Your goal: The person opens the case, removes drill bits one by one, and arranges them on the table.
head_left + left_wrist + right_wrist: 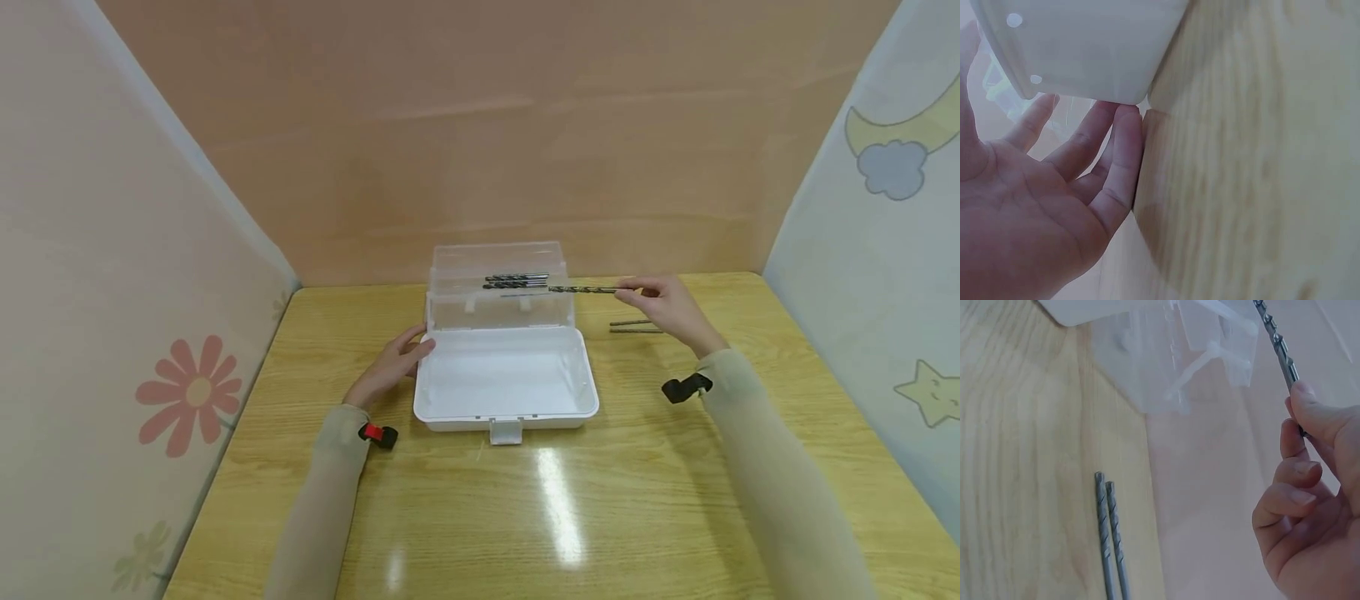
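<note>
Left hand (392, 364): grip relaxed and apart; straight fingers (1124, 150) press the case's left wall near its rear corner; holds nothing.
Case (504, 414): white tray on the surface (675, 500), open, latch at the front edge; clear lid (497, 260) stands upright behind it.
Stored bits (516, 282): two lie level across the lid, long axes running left to right.
Held bit (588, 290): long axis level, left to right; tip points left, at the lid's right edge; shank end in the right hand, above the surface.
Right hand (671, 307): grip clamped on the held bit, pinched between thumb and fingertips (1305, 403).
Loose bits (1111, 537): two lie side by side, touching, on the surface right of the case, below the right hand.
</note>
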A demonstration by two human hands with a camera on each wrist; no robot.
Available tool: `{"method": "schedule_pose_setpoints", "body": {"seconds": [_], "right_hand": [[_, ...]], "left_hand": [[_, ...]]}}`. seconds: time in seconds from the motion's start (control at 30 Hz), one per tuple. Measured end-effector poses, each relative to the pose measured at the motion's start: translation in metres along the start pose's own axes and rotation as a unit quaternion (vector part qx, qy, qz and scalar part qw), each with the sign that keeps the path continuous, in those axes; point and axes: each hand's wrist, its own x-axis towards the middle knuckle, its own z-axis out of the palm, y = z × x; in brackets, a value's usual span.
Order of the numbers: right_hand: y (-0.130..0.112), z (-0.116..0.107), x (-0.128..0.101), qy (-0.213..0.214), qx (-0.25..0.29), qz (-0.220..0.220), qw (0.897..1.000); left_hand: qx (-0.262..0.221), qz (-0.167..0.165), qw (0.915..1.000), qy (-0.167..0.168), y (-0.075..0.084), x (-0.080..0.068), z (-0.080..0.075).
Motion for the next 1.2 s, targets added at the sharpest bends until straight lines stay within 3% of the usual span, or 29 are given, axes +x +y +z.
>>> {"method": "schedule_pose_setpoints", "body": {"seconds": [0.33, 0.6, 1.03, 1.2], "right_hand": [[0.030, -0.010, -0.022, -0.022, -0.013, 0.026, 0.999], [0.056, -0.013, -0.031, -0.029, 0.012, 0.054, 0.998], [0.087, -0.022, -0.046, -0.079, -0.043, 0.110, 0.990], [0.096, -0.026, -0.048, -0.094, -0.074, 0.103, 0.987]], "left_hand": [[0.007, -0.002, 1.0000, 0.000, -0.003, 0.003, 0.000], [0.006, 0.002, 1.0000, 0.005, 0.001, 0.001, -0.004], [0.013, 0.012, 0.9998, 0.009, 0.004, 0.000, -0.003], [0.005, 0.008, 0.9999, 0.007, 0.004, -0.001, 0.000]]}}
